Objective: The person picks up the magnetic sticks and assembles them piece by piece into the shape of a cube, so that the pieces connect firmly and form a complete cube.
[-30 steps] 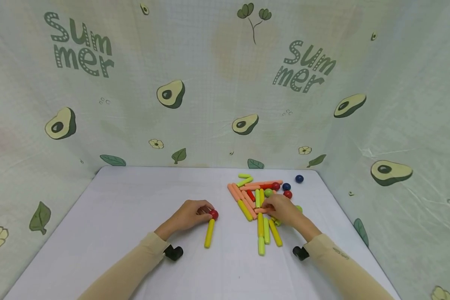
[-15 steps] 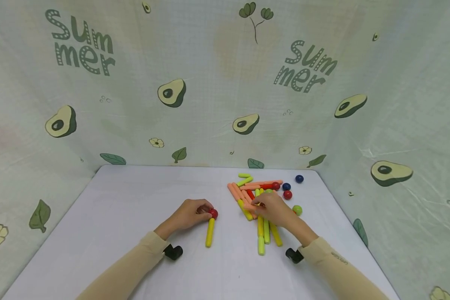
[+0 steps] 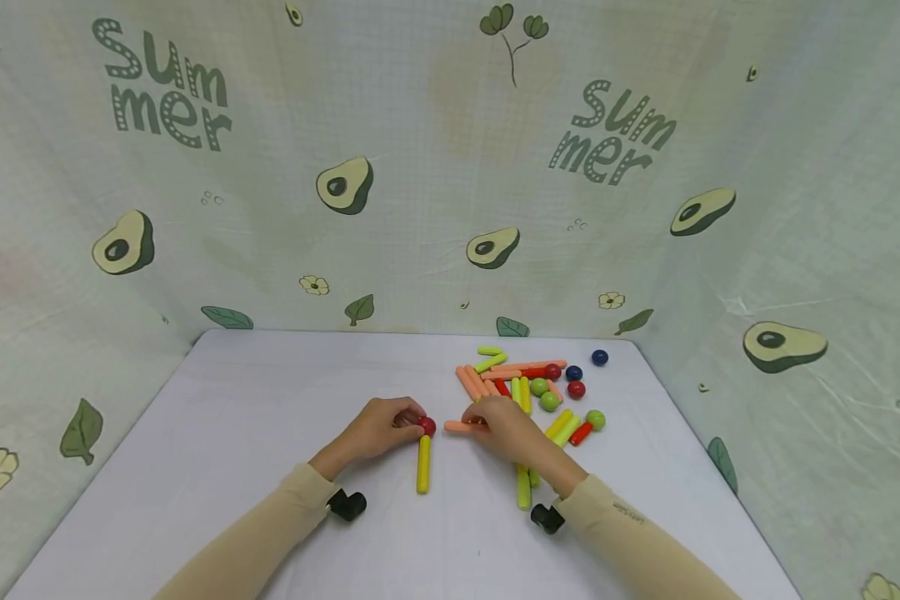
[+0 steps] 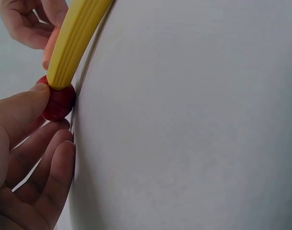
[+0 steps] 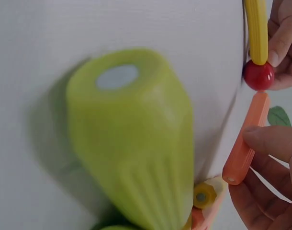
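Observation:
My left hand (image 3: pixel 381 427) pinches a glossy red ball (image 3: pixel 427 426) between thumb and fingers, left of the table's middle. A ridged yellow stick (image 3: pixel 423 465) meets the ball end-on and points toward me; the left wrist view shows its tip right at the ball (image 4: pixel 61 104). In my right hand (image 3: pixel 504 425) is a salmon-orange stick (image 3: pixel 457 427), gripped between thumb and fingers and lying sideways. Its free end faces the red ball, with a small gap in the head view. The right wrist view shows the orange stick (image 5: pixel 246 139) along its length, its tip close to the ball (image 5: pixel 259 75).
Right of centre lie several orange, yellow, lime and red sticks, partly behind my right hand. Around them are green balls (image 3: pixel 550 401), a red ball (image 3: pixel 576 389) and dark blue balls (image 3: pixel 599 357). A lime stick (image 5: pixel 131 139) looms large in the right wrist view.
My right hand has lifted the orange stick from the pile and carried it left, close to the red ball. The left hand stays put, while the yellow stick has swung slightly straighter.

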`<state>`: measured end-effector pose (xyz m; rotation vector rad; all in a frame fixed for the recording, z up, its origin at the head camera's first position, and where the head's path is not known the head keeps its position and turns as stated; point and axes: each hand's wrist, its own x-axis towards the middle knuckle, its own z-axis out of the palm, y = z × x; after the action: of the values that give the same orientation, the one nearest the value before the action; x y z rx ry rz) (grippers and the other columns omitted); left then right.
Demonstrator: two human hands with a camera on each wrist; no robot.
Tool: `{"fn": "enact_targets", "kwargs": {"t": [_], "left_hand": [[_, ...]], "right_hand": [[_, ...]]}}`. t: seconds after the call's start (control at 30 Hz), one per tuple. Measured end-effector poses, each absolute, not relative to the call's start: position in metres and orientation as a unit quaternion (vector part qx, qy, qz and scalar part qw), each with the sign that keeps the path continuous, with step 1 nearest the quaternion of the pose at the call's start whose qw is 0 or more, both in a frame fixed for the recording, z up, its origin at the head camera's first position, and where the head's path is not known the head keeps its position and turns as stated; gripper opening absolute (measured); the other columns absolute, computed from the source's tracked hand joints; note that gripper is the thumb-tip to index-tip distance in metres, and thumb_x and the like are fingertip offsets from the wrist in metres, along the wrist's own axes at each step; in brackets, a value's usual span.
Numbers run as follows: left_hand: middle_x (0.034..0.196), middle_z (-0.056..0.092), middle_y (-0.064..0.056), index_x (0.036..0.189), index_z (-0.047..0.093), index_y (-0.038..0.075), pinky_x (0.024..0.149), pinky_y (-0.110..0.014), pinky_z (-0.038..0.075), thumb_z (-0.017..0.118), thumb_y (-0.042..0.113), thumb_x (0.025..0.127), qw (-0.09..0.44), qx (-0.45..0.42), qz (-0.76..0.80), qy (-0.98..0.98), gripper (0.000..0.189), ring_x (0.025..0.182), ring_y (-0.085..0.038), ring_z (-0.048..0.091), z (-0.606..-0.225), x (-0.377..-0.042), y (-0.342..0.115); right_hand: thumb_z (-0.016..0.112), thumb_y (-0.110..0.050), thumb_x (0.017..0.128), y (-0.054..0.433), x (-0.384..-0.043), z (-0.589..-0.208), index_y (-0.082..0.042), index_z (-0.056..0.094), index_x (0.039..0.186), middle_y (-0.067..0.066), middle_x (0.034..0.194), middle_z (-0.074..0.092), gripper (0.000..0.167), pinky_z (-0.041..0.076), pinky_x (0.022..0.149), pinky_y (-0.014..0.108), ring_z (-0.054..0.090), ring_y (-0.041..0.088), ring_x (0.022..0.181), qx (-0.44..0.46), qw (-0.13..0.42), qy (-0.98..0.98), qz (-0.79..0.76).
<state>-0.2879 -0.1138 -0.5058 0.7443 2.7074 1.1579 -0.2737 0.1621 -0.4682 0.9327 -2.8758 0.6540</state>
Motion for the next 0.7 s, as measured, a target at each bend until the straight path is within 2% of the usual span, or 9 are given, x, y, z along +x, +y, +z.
{"fn": "enact_targets", "kwargs": {"t": [0.43,0.57,0.7], "left_hand": [[0.102,0.076,0.009,0.114,0.074,0.016,0.082,-0.027,0.056,0.081,0.024,0.097,0.045,0.258,0.379,0.888,0.020,0.090,-0.009,0.065,-0.505,-0.289,-0.117],[0.109,0.076,0.006,0.120,0.073,0.015,0.079,-0.026,0.056,0.082,0.026,0.096,0.045,0.262,0.369,0.891,0.027,0.089,-0.009,0.065,-0.503,-0.288,-0.117],[0.113,0.075,0.006,0.124,0.073,0.013,0.081,-0.028,0.056,0.083,0.030,0.095,0.036,0.276,0.354,0.893,0.035,0.094,-0.009,0.067,-0.501,-0.289,-0.115]], "right_hand": [[0.083,-0.008,0.093,0.147,-0.279,-0.474,-0.012,0.083,0.110,-0.002,0.103,0.079,0.018,0.060,0.091,0.031,0.070,0.013,0.095,0.314,0.018,-0.925,0.213],[0.083,-0.007,0.093,0.146,-0.279,-0.476,-0.012,0.083,0.110,-0.002,0.103,0.079,0.017,0.060,0.090,0.031,0.071,0.013,0.095,0.324,0.026,-0.922,0.212],[0.083,-0.007,0.093,0.142,-0.279,-0.477,-0.011,0.083,0.109,-0.001,0.102,0.079,0.016,0.060,0.090,0.032,0.071,0.015,0.095,0.333,0.040,-0.919,0.207]]}}
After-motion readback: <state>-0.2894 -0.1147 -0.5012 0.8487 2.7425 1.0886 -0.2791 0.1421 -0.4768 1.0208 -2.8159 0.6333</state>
